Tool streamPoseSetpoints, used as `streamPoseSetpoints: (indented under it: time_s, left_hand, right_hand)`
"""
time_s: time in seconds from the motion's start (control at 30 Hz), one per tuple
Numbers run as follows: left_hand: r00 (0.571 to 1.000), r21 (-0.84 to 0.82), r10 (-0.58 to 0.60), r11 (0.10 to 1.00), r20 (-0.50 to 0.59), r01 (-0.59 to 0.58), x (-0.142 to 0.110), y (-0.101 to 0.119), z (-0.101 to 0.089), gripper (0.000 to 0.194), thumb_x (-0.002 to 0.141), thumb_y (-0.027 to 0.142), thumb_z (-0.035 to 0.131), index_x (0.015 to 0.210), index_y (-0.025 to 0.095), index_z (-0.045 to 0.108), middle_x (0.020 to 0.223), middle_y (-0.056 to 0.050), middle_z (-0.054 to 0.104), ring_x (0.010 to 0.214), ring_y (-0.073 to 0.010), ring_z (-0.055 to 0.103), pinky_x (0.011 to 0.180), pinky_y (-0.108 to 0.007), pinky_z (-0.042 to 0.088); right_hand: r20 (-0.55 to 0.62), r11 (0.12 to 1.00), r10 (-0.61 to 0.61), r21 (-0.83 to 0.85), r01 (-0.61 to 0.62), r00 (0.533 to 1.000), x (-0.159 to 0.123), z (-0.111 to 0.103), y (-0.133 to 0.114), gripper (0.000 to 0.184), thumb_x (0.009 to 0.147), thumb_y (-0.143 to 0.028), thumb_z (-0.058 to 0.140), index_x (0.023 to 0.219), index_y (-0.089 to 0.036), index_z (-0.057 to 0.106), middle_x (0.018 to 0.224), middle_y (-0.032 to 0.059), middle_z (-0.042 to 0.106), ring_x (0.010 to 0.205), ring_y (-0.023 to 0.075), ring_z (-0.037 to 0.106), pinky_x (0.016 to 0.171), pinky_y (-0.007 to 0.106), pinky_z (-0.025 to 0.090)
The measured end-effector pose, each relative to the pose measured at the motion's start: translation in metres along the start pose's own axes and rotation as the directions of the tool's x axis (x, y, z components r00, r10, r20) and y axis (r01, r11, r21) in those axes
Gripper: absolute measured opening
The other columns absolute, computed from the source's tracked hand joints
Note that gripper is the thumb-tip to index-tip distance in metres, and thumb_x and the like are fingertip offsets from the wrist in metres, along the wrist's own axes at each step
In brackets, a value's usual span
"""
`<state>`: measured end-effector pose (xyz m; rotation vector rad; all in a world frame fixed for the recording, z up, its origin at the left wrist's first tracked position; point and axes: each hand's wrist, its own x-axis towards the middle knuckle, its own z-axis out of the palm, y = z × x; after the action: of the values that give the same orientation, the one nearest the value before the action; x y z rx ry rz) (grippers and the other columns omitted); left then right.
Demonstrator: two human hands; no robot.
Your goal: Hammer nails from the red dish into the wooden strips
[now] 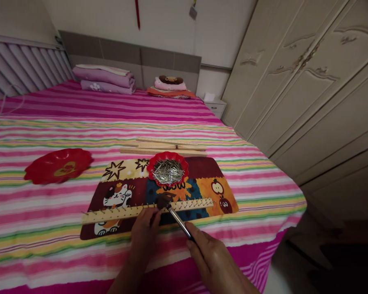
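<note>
My right hand (pixel 211 249) is wrapped round the handle of a hammer (pixel 180 221). The hammer's dark head (pixel 164 201) is over the middle of a pale wooden strip (pixel 129 212) with nails standing along it. Beside the head, my left hand (pixel 145 226) has its fingers pinched together at the strip; what is between them is hidden. On the right part of the strip the nails stand close together, while to the left they are spaced wider. Just beyond lies a red scalloped dish (pixel 151 173) full of loose nails (pixel 168 170).
A patterned mat (pixel 199 183) lies under the strip and the dish. Behind it are several bare wooden strips (pixel 162 151). A red plate (pixel 79 161) is at the left on the striped bedspread (pixel 49 220). Folded bedding (pixel 107 77) and a wardrobe (pixel 294 77) are farther off.
</note>
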<state>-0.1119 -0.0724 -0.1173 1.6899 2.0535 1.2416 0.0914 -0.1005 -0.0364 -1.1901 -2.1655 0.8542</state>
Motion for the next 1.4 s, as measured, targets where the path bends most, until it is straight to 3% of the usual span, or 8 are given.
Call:
streamPoseSetpoints:
  time_s: [0.23, 0.37, 0.47, 0.57, 0.67, 0.83, 1.1, 1.4]
  left_hand:
    - [1.0, 0.007, -0.016, 1.0, -0.017, 0.016, 0.001, 0.001, 0.0, 0.017, 0.079, 0.034, 0.049, 0.073, 0.023, 0.061, 0.073, 0.0, 0.065, 0.07, -0.015, 0.061, 0.066, -0.025, 0.048]
    - [0.999, -0.009, -0.026, 1.0, -0.019, 0.026, 0.003, 0.001, 0.0, 0.018, 0.078, 0.036, 0.049, 0.073, 0.023, 0.062, 0.074, -0.001, 0.066, 0.071, -0.0158, 0.062, 0.067, -0.026, 0.048]
    - [0.999, -0.027, -0.035, 0.999, -0.004, 0.035, 0.003, 0.002, -0.001, 0.018, 0.077, 0.037, 0.05, 0.074, 0.023, 0.062, 0.075, -0.001, 0.067, 0.072, -0.0163, 0.062, 0.066, -0.027, 0.049]
    - [0.999, -0.039, -0.036, 0.999, 0.016, 0.036, 0.002, 0.007, -0.009, 0.02, 0.077, 0.04, 0.05, 0.077, 0.024, 0.063, 0.078, -0.002, 0.067, 0.072, -0.0166, 0.063, 0.065, -0.027, 0.05]
    - [1.0, -0.016, -0.007, 1.0, 0.008, 0.007, 0.007, 0.017, -0.025, 0.023, 0.078, 0.042, 0.05, 0.08, 0.024, 0.063, 0.08, -0.002, 0.067, 0.075, -0.0168, 0.063, 0.068, -0.027, 0.049]
    - [0.999, 0.108, 0.047, 0.993, 0.02, -0.049, 0.049, 0.04, -0.038, 0.023, 0.079, 0.039, 0.048, 0.082, 0.023, 0.064, 0.083, -0.002, 0.066, 0.073, -0.0159, 0.06, 0.065, -0.025, 0.046]
    - [0.907, 0.403, 0.171, 0.853, 0.386, -0.332, 0.129, 0.061, 0.011, 0.021, 0.08, 0.023, 0.046, 0.083, 0.022, 0.067, 0.088, -0.005, 0.066, 0.087, -0.0186, 0.058, 0.078, -0.028, 0.042]
    - [0.88, 0.482, 0.12, 0.799, 0.46, -0.361, 0.141, 0.059, 0.026, 0.02, 0.078, 0.02, 0.047, 0.075, 0.019, 0.067, 0.085, -0.009, 0.064, 0.084, -0.0206, 0.058, 0.074, -0.029, 0.041]
  right_hand:
    - [0.097, 0.995, 0.062, 0.071, -0.069, 0.993, -0.003, -0.005, -0.003, 0.044, 0.091, -0.027, 0.039, 0.135, -0.027, 0.043, 0.094, 0.008, 0.067, 0.079, 0.0235, 0.065, 0.07, 0.034, 0.052]
    - [-0.116, 0.91, 0.22, 0.381, -0.161, 0.969, -0.015, -0.006, 0.0, 0.037, 0.088, -0.036, 0.048, 0.123, -0.028, 0.056, 0.084, 0.0037, 0.067, 0.084, 0.0222, 0.064, 0.078, 0.032, 0.05]
    - [-0.205, 0.641, 0.589, 0.708, -0.297, 0.782, -0.025, -0.007, 0.013, 0.041, 0.082, -0.046, 0.056, 0.119, -0.027, 0.057, 0.061, -0.0024, 0.059, 0.05, 0.0149, 0.055, 0.047, 0.025, 0.047]
    - [-0.165, 0.352, 0.803, 0.907, -0.232, 0.573, -0.031, -0.01, 0.036, 0.052, 0.073, -0.048, 0.065, 0.118, -0.026, 0.052, 0.058, -0.0055, 0.056, 0.039, 0.0101, 0.045, 0.033, 0.019, 0.034]
    - [-0.166, 0.269, 0.854, 0.952, -0.144, 0.494, -0.037, -0.01, 0.064, 0.052, 0.067, -0.047, 0.069, 0.11, -0.025, 0.052, 0.056, -0.0062, 0.055, 0.038, 0.0096, 0.044, 0.032, 0.018, 0.034]
    - [-0.1, 0.154, 0.841, 0.986, -0.058, 0.531, -0.047, 0.008, 0.099, 0.045, 0.067, -0.045, 0.069, 0.101, -0.024, 0.049, 0.053, -0.008, 0.052, 0.035, 0.0081, 0.041, 0.027, 0.015, 0.031]
    - [-0.103, 0.122, 0.844, 0.993, -0.001, 0.526, -0.044, 0.017, 0.109, 0.056, 0.059, -0.05, 0.074, 0.099, -0.023, 0.046, 0.05, -0.0089, 0.053, 0.032, 0.0077, 0.04, 0.025, 0.015, 0.03]
    - [-0.097, 0.116, 0.838, 0.993, -0.002, 0.538, -0.045, 0.018, 0.111, 0.056, 0.058, -0.051, 0.074, 0.098, -0.023, 0.045, 0.051, -0.0093, 0.052, 0.032, 0.007, 0.039, 0.025, 0.015, 0.029]
